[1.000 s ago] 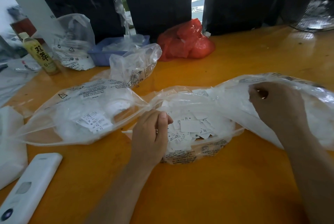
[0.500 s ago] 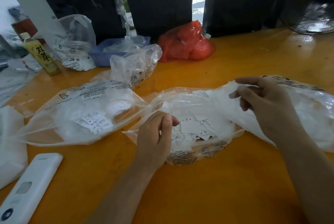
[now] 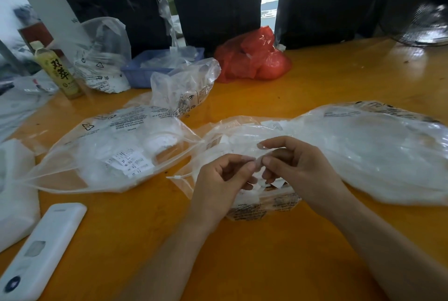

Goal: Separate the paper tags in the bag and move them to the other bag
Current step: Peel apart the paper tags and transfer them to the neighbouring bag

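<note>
Two hands: meet over the middle bag, fingertips touching, at the centre of the table's near half.
Left hand (image 3: pixel 219 180): fingers curled, thumb and forefinger pinched together on a small pale scrap, most likely a paper tag; too blurred to be sure.
Right hand (image 3: pixel 294 167): forefinger raised, thumb and other fingers closed on the same scrap from the other side.
Paper tags (image 3: pixel 263 185): a heap of small white slips lies in the middle bag, mostly hidden under the hands.
Middle bag (image 3: pixel 244 131): clear plastic, printed along its near edge, mouth towards the hands; it seems to be the source.
Right bag (image 3: pixel 368 150): large, clear and cloudy with white contents, running towards the table's right edge and touching the middle bag.
Left bag (image 3: pixel 116 150): clear, with printed size labels showing, lying towards the left edge.
Table (image 3: pixel 278 252): glossy orange wood.
Far edge: red bag (image 3: pixel 254 58), blue tray (image 3: pixel 155 67), tea bottle (image 3: pixel 58 70).
Near left corner: white remote (image 3: pixel 38 249).
Step in hand: judged to be the separating, with both hands pulling one tag free of another.
Next move: would call for opposite, gentle pulls so the paper does not tear, then one hand carrying the loose tag to the receiving bag.
Receiving bag: which of the two neighbours it is cannot be told.
</note>
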`<state>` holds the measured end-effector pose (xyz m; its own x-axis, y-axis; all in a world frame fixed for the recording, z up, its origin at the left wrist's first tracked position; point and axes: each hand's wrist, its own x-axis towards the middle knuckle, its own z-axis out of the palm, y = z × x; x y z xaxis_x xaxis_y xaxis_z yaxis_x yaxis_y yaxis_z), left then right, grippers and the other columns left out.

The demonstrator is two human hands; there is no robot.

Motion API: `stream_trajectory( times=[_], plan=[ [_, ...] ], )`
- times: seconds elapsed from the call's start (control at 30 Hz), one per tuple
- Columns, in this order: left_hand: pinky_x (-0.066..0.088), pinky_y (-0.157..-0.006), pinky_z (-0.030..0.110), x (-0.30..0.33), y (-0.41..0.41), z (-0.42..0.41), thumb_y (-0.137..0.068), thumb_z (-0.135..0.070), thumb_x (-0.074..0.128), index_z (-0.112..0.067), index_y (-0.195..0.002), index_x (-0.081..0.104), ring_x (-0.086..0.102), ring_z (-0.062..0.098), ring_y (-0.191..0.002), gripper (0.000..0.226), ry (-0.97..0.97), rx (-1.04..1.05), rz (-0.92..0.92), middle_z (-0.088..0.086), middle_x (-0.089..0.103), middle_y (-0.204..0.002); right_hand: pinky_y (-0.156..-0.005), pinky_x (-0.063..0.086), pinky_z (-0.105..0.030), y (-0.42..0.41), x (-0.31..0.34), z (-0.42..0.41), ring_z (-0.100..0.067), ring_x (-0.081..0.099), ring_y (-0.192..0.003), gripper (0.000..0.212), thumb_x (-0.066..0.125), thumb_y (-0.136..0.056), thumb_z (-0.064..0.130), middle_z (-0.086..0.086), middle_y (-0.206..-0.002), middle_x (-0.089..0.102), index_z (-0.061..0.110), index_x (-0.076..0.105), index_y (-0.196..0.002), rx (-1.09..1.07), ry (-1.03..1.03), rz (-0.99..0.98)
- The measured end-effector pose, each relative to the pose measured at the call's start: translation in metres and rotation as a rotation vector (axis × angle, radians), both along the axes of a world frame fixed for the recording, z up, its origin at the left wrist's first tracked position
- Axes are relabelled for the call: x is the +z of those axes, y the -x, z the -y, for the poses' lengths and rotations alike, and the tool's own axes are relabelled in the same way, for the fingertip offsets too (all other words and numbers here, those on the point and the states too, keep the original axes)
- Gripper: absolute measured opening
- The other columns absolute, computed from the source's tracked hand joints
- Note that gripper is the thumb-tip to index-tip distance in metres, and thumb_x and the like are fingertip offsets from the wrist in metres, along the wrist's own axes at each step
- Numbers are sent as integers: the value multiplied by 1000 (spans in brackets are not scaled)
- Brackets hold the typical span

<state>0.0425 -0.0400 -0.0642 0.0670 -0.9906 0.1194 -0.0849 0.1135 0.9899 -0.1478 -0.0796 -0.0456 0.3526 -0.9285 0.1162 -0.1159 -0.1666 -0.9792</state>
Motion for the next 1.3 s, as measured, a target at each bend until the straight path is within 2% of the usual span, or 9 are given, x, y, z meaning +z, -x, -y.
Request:
stream_trajectory(
  times=[0.17, 0.3, 0.43, 0.6, 0.7, 0.8, 1.0, 1.17, 1.3],
  plan=[
    [62, -74, 27, 0, 2, 1, -94, -35, 75, -33, -94, 80, 79, 19, -88, 6, -36, 48, -64, 1, 81, -93, -71, 60, -28, -1, 1, 0, -18, 72, -74, 13, 60, -103, 11, -1, -91, 80, 17, 68, -110, -45, -22, 17],
    [62, -72, 25, 0, 0, 1, -97, -27, 75, -30, -92, 79, 79, 18, -91, 7, -35, 12, -45, 0, 82, -98, -66, 58, -25, -1, 1, 0, -13, 69, -69, 10, 67, -98, 29, 2, -84, 77, 21, 72, -101, -78, 21, -82],
    [61, -68, 24, -1, -1, 3, -97, -23, 76, -26, -91, 78, 79, 21, -91, 7, -74, 39, -128, 4, 82, -99, -65, 58, -23, -1, 0, 1, -11, 68, -67, 12, 67, -98, 32, 6, -82, 76, 22, 73, -95, -90, 16, -145],
    [59, -74, 26, 3, -3, 3, -83, -41, 81, -29, -91, 78, 76, 22, -93, 15, -82, 11, -284, 9, 80, -104, -64, 55, -19, -5, -1, -2, -8, 68, -66, 11, 68, -97, 27, 3, -82, 77, 17, 72, -94, -76, -12, -114],
    [59, -78, 26, 2, -2, 3, -78, -42, 84, -27, -87, 78, 75, 20, -92, 19, -32, 27, -207, 8, 79, -97, -68, 59, -28, -8, -1, -3, -15, 69, -70, 10, 67, -99, 20, -2, -84, 78, 11, 70, -96, -77, -51, -27],
    [59, -77, 25, 2, -3, 5, -76, -42, 82, -30, -82, 77, 76, 19, -92, 14, -30, 65, -257, 7, 80, -99, -72, 60, -36, -9, -1, -3, -18, 67, -70, 10, 63, -99, 13, -4, -84, 77, 6, 67, -94, -37, -96, -15],
    [58, -85, 32, 0, -3, 3, -81, -37, 79, -29, -81, 75, 74, 20, -94, 9, -15, 6, -182, 6, 78, -97, -55, 48, -13, -10, 2, -5, -3, 60, -55, 20, 66, -97, 35, 9, -69, 72, 17, 72, -93, -40, 5, -113],
    [60, -87, 35, 1, -4, 8, -88, -13, 76, -21, -79, 68, 75, 25, -101, 15, -37, 39, -524, 11, 79, -102, -53, 46, -12, -9, -5, 1, 0, 57, -52, 21, 65, -99, 37, 13, -67, 71, 23, 71, -85, -113, 51, -174],
    [62, -80, 33, 5, -12, 11, -87, -12, 70, -13, -83, 63, 77, 22, -92, 8, -68, 61, -709, 10, 79, -99, -61, 47, -10, -7, -14, 8, 5, 60, -75, 7, 66, -97, 38, 20, -79, 66, 35, 63, -92, -225, 310, -538]
  ],
)
